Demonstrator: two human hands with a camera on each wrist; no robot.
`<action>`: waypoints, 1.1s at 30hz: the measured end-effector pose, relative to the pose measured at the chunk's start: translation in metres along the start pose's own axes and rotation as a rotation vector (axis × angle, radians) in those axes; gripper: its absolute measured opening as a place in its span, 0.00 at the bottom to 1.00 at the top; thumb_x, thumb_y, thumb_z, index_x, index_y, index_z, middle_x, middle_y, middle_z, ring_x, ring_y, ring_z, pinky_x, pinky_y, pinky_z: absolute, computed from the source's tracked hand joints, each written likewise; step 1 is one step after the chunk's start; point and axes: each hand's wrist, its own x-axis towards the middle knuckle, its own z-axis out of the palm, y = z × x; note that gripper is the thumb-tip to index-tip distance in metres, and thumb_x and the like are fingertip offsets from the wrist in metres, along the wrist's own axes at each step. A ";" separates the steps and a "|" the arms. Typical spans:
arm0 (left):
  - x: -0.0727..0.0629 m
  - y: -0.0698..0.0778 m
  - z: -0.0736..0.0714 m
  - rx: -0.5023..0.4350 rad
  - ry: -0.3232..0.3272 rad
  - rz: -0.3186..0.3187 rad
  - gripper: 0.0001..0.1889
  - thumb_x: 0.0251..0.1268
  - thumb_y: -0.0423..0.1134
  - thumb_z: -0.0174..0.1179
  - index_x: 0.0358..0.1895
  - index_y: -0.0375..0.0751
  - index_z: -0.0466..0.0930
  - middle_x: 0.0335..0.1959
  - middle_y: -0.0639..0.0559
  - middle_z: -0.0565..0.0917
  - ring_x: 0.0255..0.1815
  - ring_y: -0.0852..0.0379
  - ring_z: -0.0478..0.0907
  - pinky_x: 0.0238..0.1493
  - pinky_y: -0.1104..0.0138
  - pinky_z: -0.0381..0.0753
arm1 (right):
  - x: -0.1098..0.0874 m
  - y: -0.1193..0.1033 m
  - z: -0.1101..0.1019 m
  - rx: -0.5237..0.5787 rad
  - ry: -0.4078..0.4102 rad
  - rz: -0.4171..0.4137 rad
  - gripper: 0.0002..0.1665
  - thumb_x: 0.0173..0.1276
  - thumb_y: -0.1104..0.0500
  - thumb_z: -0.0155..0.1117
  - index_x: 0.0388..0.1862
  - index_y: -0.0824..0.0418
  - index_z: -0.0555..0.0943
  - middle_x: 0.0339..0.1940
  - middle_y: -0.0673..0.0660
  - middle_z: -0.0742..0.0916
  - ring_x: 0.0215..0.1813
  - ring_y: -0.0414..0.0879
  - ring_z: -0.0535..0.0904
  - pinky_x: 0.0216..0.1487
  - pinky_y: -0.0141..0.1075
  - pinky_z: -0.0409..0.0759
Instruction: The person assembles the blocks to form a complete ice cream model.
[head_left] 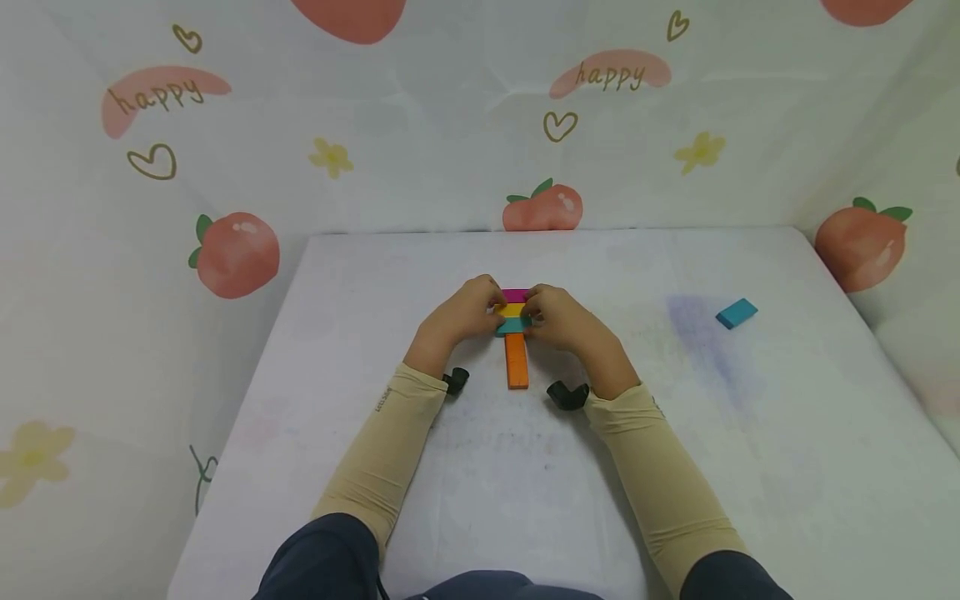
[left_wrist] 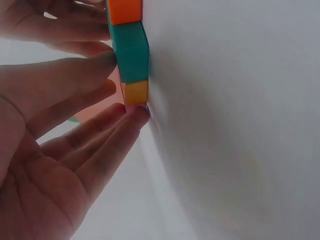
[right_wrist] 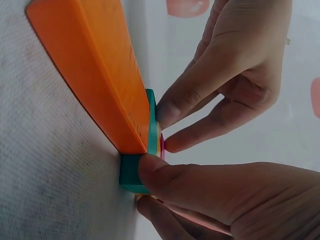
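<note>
Three short blocks lie side by side on the table: pink (head_left: 514,295) at the far end, yellow (head_left: 512,310) between, teal (head_left: 513,326) nearest me. A long orange block (head_left: 517,362) runs from the teal one toward me, its end against the middle of it. My left hand (head_left: 474,307) holds the left ends of the short blocks, thumb at the teal block and fingertips toward the pink. At the right ends, my right hand (head_left: 561,318) grips likewise; its thumb (right_wrist: 155,170) presses the teal block's near face in the right wrist view. Fingers partly hide the blocks.
A separate blue block (head_left: 737,313) lies far to the right on the white table (head_left: 480,500). Black wrist devices (head_left: 456,381) stick out under both wrists. Behind the table's far edge hangs a white cloth (head_left: 442,125) printed with peaches.
</note>
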 end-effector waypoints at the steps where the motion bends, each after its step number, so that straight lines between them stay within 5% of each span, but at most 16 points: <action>1: 0.000 0.000 -0.001 0.001 -0.002 -0.004 0.17 0.73 0.36 0.68 0.60 0.31 0.84 0.59 0.42 0.81 0.57 0.47 0.79 0.67 0.57 0.82 | 0.000 0.000 0.000 -0.003 -0.001 -0.001 0.16 0.71 0.64 0.73 0.55 0.71 0.88 0.71 0.66 0.81 0.62 0.60 0.84 0.68 0.51 0.83; 21: -0.003 0.003 -0.004 -0.049 0.009 -0.041 0.21 0.70 0.36 0.70 0.62 0.28 0.83 0.57 0.40 0.82 0.50 0.48 0.76 0.57 0.59 0.82 | 0.000 0.001 -0.001 -0.032 -0.002 -0.029 0.17 0.71 0.65 0.73 0.55 0.72 0.88 0.71 0.68 0.81 0.74 0.62 0.76 0.75 0.53 0.77; 33: -0.004 0.006 -0.006 -0.031 -0.019 -0.059 0.22 0.70 0.37 0.71 0.62 0.29 0.83 0.60 0.40 0.83 0.53 0.47 0.78 0.65 0.56 0.83 | -0.001 -0.003 -0.002 -0.047 -0.010 -0.026 0.17 0.72 0.64 0.72 0.55 0.73 0.87 0.71 0.68 0.81 0.74 0.63 0.76 0.75 0.53 0.76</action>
